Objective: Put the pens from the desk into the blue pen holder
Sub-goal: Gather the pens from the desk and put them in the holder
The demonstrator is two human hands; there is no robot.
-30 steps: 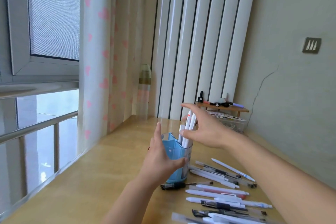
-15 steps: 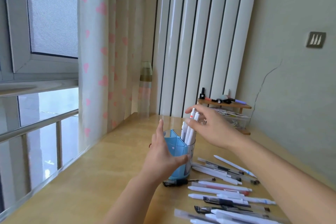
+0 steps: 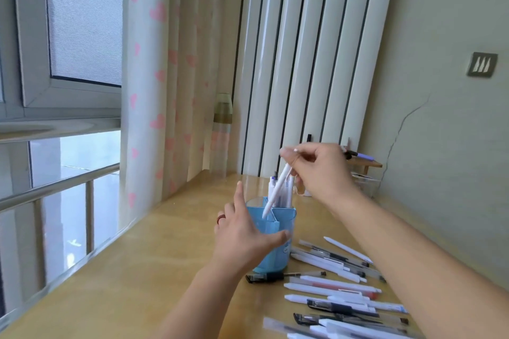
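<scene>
Right hand [image 3: 321, 170] above the blue pen holder [image 3: 275, 239], pinching a white pen [image 3: 276, 190] slanted tip-down into it; left hand [image 3: 242, 237] cupping its side, fingers loosely spread; more pens [image 3: 330, 287] on the desk [image 3: 137, 283] beside.

Wooden desk [image 3: 132, 278] by the window, as I see it.
On it stand a blue pen holder [image 3: 275, 253] and, just right, loose pens [image 3: 333, 287] in a row.
</scene>
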